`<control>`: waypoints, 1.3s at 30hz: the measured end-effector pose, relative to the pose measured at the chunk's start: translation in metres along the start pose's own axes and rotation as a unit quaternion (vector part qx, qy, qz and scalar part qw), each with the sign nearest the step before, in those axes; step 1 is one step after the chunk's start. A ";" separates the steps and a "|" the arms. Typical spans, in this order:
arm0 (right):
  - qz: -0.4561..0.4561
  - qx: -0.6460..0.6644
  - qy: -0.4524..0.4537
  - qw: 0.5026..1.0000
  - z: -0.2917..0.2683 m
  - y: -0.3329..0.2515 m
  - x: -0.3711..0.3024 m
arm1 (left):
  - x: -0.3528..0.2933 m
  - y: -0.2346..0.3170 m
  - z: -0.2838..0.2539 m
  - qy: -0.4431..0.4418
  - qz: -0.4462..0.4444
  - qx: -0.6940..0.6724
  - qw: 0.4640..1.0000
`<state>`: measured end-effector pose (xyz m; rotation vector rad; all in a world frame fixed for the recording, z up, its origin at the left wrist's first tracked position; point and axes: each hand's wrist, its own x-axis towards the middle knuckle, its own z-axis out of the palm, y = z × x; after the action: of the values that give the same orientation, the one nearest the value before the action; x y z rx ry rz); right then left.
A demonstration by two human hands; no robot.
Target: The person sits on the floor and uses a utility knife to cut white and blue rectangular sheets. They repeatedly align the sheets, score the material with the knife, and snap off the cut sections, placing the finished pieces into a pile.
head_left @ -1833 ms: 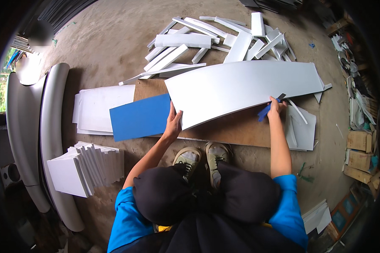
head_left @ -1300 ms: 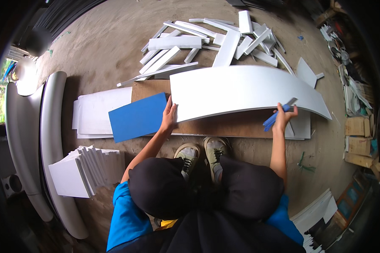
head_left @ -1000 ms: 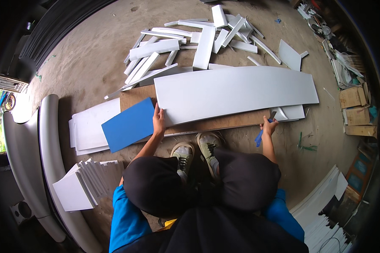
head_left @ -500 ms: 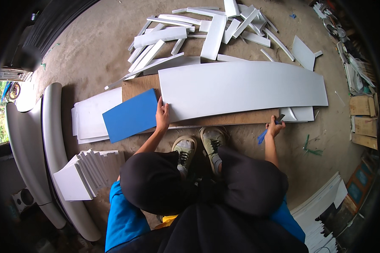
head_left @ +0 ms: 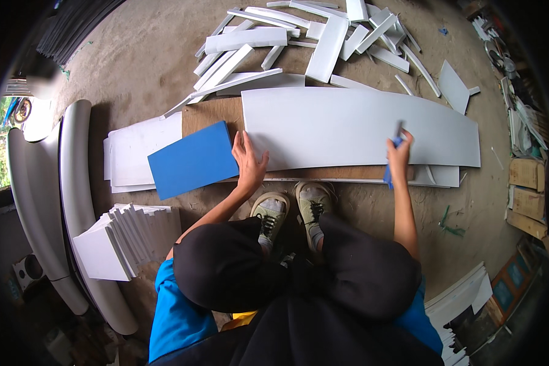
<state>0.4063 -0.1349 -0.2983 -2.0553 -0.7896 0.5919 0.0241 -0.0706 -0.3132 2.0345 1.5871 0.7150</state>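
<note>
A long white sheet (head_left: 348,125) with a bowed lower edge lies across a brown wooden board (head_left: 210,113). My left hand (head_left: 249,161) is at its left end, fingers stretched out and thumb apart, holding nothing. Beside those fingers a flat blue rectangular board (head_left: 192,160) rests at a slant over the wood and some white sheets. My right hand (head_left: 399,157) is closed around a blue-handled utility knife (head_left: 397,143), held over the right part of the sheet with its blade end pointing away from me. The blade is slightly blurred.
White offcuts (head_left: 244,38) lie heaped beyond the board. Wide white sheets (head_left: 143,149) are under the left end. A stack of white rectangular pieces (head_left: 119,244) stands near my left knee, beside long white rolls (head_left: 79,183). Cardboard boxes (head_left: 526,174) line the right side.
My right hand has lifted the knife from the sheet's lower edge up over its surface. My left fingers have let go of the sheet's edge and spread out.
</note>
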 end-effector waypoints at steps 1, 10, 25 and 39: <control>-0.077 -0.043 -0.039 0.995 0.021 -0.019 0.001 | 0.005 0.008 -0.003 0.003 0.020 0.000 1.000; -0.313 -0.212 -0.218 0.900 0.149 -0.120 -0.024 | 0.011 -0.005 -0.066 0.101 -0.107 -0.071 0.987; -0.066 0.064 -0.518 0.851 0.274 -0.172 -0.145 | -0.076 -0.168 -0.159 0.204 -0.420 0.009 0.884; -0.289 -0.347 -0.138 0.881 0.146 -0.077 -0.073 | -0.011 -0.094 -0.107 0.277 -0.361 -0.508 0.731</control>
<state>0.2369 -0.0736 -0.3040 -2.1864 -1.9226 0.2673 -0.1162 -0.0556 -0.2937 0.3510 1.5148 1.4774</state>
